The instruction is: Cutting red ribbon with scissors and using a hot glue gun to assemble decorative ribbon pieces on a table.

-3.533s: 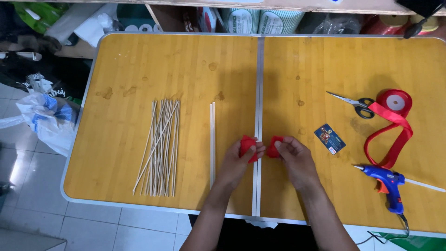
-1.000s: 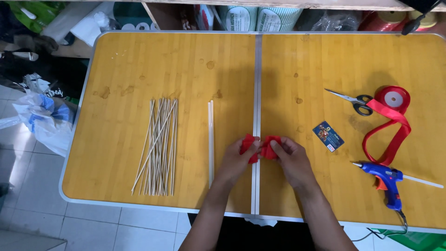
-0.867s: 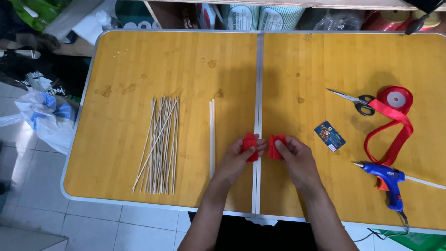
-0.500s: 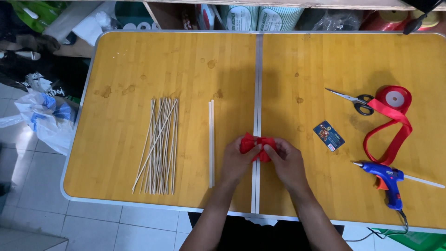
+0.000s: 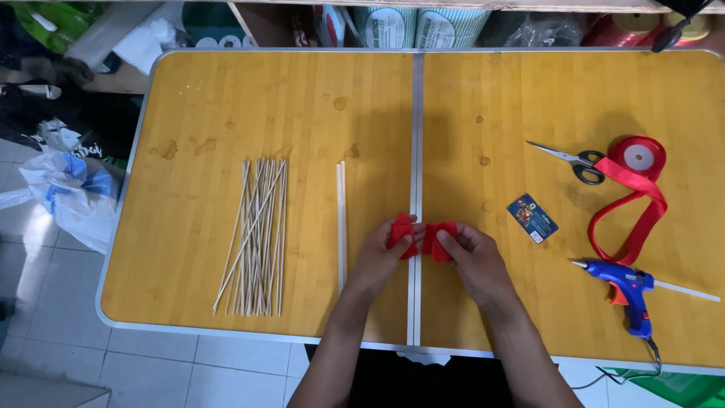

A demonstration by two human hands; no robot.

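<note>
Fingers of both hands pinch a small piece of red ribbon [image 5: 420, 236], folded into soft, crumpled loops that bunch on either side of a narrow waist. On the left hand [image 5: 381, 255] the thumb and fingertips are closed on the left-hand loop; the right hand [image 5: 472, 257] is clamped the same way on the right-hand loop. The ribbon sits low over the pale metal seam running down the middle of the folding table [image 5: 226, 106], near its front edge; whether it touches the surface cannot be told.

That table has a smooth yellow top with a bamboo-like grain, a few dark stains and a rounded grey metal rim. Just left of the left hand lie two thin white sticks [image 5: 341, 219], straight and side by side. Farther left is a loose bundle of slender pale wooden skewers [image 5: 257, 234], some crossing one another. To the right of the hands lies a small blue rectangular card [image 5: 532, 218]. Beyond it are scissors [image 5: 570, 160] with black handles and bright metal blades, a spool of glossy red satin ribbon [image 5: 639, 157] with a long tail looping down, and a blue glue gun [image 5: 625, 291] with a translucent glue stick jutting from its back.
</note>
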